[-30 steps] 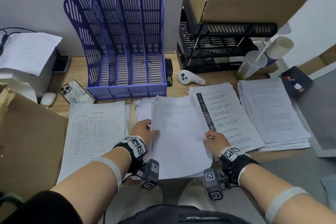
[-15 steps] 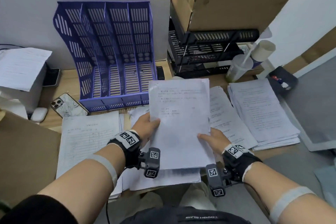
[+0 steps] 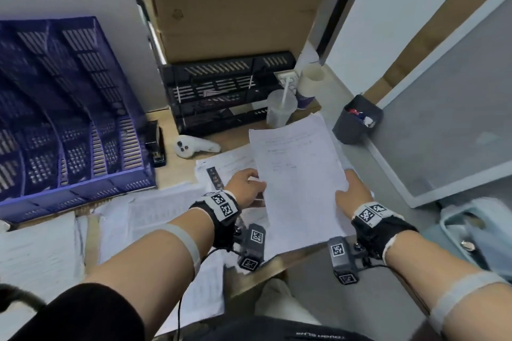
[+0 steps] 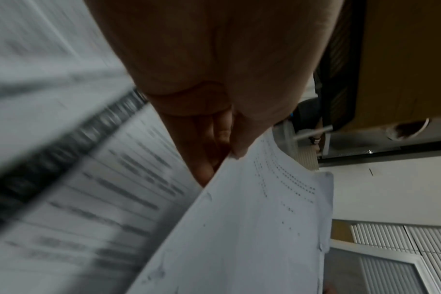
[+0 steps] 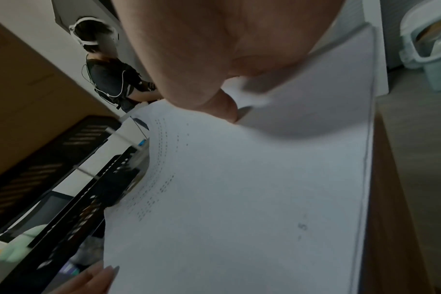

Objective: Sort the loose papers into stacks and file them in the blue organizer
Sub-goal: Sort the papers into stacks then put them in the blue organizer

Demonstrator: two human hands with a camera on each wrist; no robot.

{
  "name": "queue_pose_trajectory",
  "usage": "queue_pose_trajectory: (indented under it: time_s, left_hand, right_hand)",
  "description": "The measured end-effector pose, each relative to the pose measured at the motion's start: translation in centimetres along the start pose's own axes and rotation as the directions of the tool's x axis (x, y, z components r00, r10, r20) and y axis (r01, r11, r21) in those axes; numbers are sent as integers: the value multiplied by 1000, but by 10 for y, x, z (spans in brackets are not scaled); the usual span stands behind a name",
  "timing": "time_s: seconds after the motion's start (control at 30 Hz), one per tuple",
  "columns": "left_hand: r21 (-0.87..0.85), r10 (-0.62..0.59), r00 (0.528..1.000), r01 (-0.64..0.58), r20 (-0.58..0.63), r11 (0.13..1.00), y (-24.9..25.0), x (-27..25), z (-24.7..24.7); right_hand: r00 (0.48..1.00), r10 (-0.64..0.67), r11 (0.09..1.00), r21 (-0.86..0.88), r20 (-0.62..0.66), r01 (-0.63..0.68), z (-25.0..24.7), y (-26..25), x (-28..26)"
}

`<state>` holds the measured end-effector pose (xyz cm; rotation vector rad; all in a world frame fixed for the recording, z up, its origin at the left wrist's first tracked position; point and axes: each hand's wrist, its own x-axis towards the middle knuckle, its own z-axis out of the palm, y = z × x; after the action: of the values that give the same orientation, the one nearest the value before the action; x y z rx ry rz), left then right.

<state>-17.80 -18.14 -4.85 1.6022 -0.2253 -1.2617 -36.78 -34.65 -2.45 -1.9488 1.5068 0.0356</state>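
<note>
A thin sheaf of white printed papers is held up over the right part of the desk, tilted a little to the right. My left hand pinches its left edge, thumb on top and fingers beneath. My right hand grips its right edge, thumb pressed on the top sheet. The blue organizer stands at the left against the wall with its slots showing no papers. Other loose papers lie spread on the desk below my left arm.
A black letter tray sits under a large cardboard box. Near it are a white controller, a black stapler, a lidded cup with a straw, a paper cup and a grey pen holder. A person stands further back.
Both hands lifted the sheaf off the desk and carried it right, over the right-hand stack. My view swung right too, so the organizer now lies at the left edge.
</note>
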Motion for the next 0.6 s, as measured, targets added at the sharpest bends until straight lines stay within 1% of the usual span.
queue_pose_trajectory:
  time_s: [0.1, 0.2, 0.23, 0.27, 0.33, 0.37, 0.4, 0.43, 0.5, 0.53, 0.57, 0.6]
  left_hand:
    - [-29, -4, 1000, 4, 20, 1000, 11, 22, 42]
    - [-51, -20, 998, 22, 53, 998, 18, 39, 69]
    - [-50, -27, 998, 30, 62, 998, 19, 43, 73]
    - [-48, -35, 998, 38, 60, 998, 18, 46, 76]
    - [-25, -46, 999, 47, 14, 999, 16, 49, 73]
    - [-12, -48, 999, 48, -24, 999, 14, 47, 67]
    - [-15, -47, 997, 46, -69, 999, 12, 44, 57]
    - [-32, -46, 992, 43, -115, 999, 10, 39, 46]
    - [-97, -56, 975, 35, -216, 995, 2, 27, 16]
    - [-119, -64, 959, 32, -275, 992, -3, 20, -3]
    - [-127, -66, 940, 24, -336, 992, -9, 11, -22]
    - [-125, -65, 915, 16, -399, 992, -19, 3, -44]
  right_hand:
    - [1000, -5, 999, -42, -26, 4, -31, 19, 41]
    - [1000, -7, 999, -53, -17, 6, -50, 27, 71]
    - [999, 2, 999, -42, -38, -4, -52, 28, 79]
    - [996, 9, 999, -50, -84, -13, -55, 27, 85]
    - [983, 8, 994, -106, -182, -28, -54, 22, 95]
    - [981, -3, 993, -113, -192, -19, -49, 17, 97]
    - [986, -27, 996, -90, -167, 12, -40, 10, 95]
    - [992, -60, 997, -48, -110, 55, -28, 3, 91]
    - [989, -117, 992, 59, 86, 112, 3, -16, 73]
    - [967, -132, 988, 113, 219, 109, 21, -27, 58]
    - [924, -139, 982, 172, 357, 81, 40, -39, 41]
    - [863, -131, 978, 206, 487, 32, 60, -50, 22]
